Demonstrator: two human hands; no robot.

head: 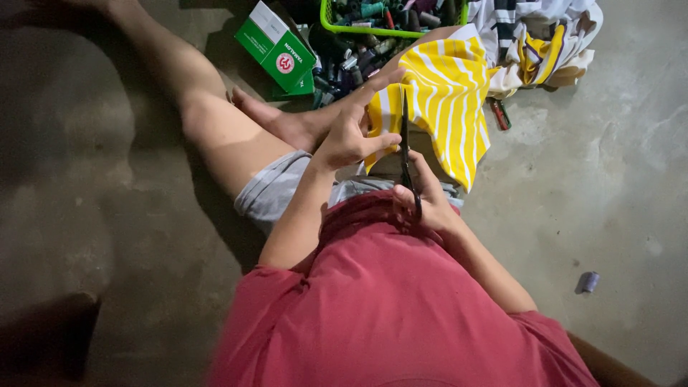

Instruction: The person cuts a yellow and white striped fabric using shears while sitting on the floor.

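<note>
I sit on a concrete floor in a red shirt and grey shorts. My left hand [352, 132] pinches the near edge of a yellow cloth with white stripes [446, 97] that drapes over my knee. My right hand [424, 203] grips dark scissors [405, 147]. Their blades point away from me and lie along the cloth's left edge, just beside my left thumb. My bare foot lies tucked under the left hand.
A green and white cardboard box [276, 46] lies at the top, beside a green basket [337, 21] of thread spools, with more spools spilled below it. Bunched striped cloth [545, 43] lies top right. One small spool [589, 281] sits alone at the right.
</note>
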